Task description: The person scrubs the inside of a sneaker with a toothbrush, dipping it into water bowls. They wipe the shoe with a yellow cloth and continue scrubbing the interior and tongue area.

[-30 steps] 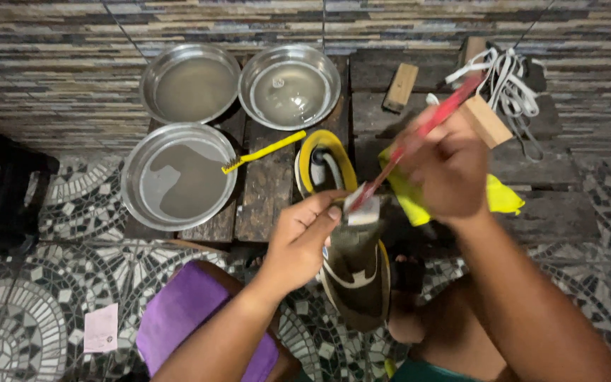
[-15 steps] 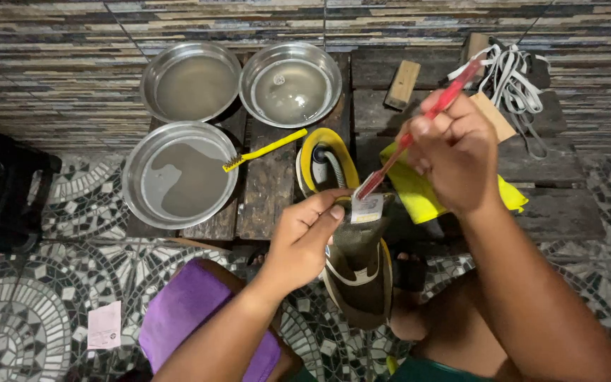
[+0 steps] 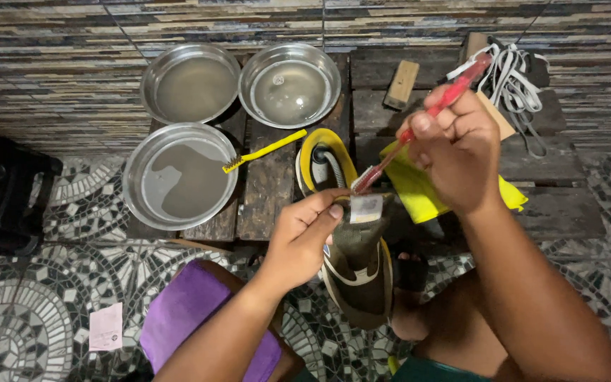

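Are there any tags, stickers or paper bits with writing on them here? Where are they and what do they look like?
Small pale rectangular tongue label: on the dark shoe, beside the left hand thumb, under the red toothbrush tip held by the right hand; greyish-white, print too small to tell.
Small pink rectangular paper slip: flat on the mosaic tile floor, lower left, left of the purple cloth; faint dark marks.

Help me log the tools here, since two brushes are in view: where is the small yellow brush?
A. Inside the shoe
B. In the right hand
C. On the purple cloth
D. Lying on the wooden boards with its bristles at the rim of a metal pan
D: the yellow brush lies on the wooden boards, bristle end at the rim of the nearest metal pan; the right hand holds a red brush.
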